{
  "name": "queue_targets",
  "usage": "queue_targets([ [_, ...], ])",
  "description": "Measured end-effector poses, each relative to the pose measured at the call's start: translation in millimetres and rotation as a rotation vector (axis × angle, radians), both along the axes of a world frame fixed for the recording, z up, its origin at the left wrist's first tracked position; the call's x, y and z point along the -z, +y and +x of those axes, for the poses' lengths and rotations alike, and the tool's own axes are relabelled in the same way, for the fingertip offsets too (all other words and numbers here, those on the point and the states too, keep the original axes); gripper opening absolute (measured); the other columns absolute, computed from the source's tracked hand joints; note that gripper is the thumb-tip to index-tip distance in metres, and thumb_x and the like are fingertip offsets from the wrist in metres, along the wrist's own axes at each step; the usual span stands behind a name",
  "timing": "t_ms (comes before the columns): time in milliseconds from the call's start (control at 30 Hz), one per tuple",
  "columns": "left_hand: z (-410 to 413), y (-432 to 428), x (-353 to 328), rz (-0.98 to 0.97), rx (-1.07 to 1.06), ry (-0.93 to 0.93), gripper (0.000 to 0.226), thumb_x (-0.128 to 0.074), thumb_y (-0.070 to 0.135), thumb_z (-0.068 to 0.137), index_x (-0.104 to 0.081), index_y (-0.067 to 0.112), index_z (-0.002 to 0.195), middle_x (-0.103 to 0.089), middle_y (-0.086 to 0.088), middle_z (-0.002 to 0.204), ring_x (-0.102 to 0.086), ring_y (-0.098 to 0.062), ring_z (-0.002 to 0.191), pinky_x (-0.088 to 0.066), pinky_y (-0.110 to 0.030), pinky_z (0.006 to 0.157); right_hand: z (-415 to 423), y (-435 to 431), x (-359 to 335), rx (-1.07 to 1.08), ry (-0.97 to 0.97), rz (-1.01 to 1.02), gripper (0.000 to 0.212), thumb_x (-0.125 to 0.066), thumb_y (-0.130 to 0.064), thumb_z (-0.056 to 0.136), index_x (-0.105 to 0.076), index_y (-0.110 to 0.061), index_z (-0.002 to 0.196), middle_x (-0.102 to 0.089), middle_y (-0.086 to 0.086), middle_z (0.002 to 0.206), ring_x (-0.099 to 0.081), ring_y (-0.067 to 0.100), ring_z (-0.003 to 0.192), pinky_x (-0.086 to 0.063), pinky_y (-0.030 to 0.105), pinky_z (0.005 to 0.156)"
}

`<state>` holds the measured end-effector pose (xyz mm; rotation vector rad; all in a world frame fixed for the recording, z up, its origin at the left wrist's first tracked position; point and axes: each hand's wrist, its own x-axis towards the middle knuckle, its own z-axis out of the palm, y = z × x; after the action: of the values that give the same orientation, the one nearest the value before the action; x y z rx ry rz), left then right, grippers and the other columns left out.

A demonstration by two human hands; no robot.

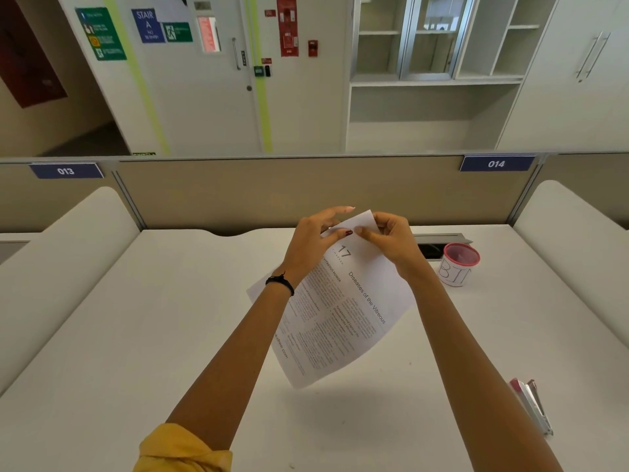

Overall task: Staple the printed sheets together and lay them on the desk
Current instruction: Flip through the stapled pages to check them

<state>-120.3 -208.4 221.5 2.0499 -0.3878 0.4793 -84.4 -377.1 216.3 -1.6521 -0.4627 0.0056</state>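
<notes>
The left hand (315,241) pinches the top corner of the white printed sheets (340,318), thumb pressed to the paper and forefinger straight. The sheets hang tilted in the air above the white tabletop (153,318), touching nothing else. The right hand (393,245) grips the same corner, its fingers (367,234) curled round the edge. A red-rimmed white cup marked BIN (457,267) stands beyond, and a pink and silver stapler (531,407) lies near the right edge. I cannot tell whether a staple is in. If it is not, the right hand must let go and fetch the stapler; otherwise the sheets go down.
</notes>
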Motion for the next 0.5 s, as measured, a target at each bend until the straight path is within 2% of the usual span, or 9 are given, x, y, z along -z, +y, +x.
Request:
queue_targets([
  [133, 0, 3, 2, -0.019, 0.002, 0.013, 0.04, -0.061, 0.017, 0.086, -0.053, 0.016, 0.126, -0.06, -0.005, 0.125, -0.062, -0.012, 0.1, -0.054, -0.016, 0.076, 1, 4, -2, 0.014, 0.006, 0.0, 0.017, -0.066, -0.014, 0.084, -0.067, -0.005, 0.099, -0.07, 0.008, 0.089, -0.069, 0.016, 0.072, -0.055, 0.022, 0.062],
  [300, 0, 7, 0, -0.04, 0.003, 0.02, 0.037, -0.06, 0.019, 0.087, -0.055, 0.018, 0.123, -0.064, -0.002, 0.116, -0.066, -0.01, 0.087, -0.056, -0.019, 0.067, 2, 9, -3, 0.036, -0.002, 0.001, 0.018, -0.057, -0.017, 0.091, -0.066, -0.003, 0.099, -0.069, 0.003, 0.083, -0.067, 0.006, 0.064, -0.052, 0.018, 0.058],
  [500, 3, 14, 3, -0.034, -0.021, 0.016, 0.035, -0.06, 0.019, 0.087, -0.056, 0.018, 0.122, -0.066, 0.0, 0.108, -0.066, -0.006, 0.078, -0.054, -0.015, 0.061, 6, 9, -7, -0.043, 0.012, 0.0, 0.019, -0.066, -0.005, 0.083, -0.065, -0.006, 0.102, -0.071, 0.003, 0.089, -0.07, 0.013, 0.072, -0.057, 0.023, 0.064],
])
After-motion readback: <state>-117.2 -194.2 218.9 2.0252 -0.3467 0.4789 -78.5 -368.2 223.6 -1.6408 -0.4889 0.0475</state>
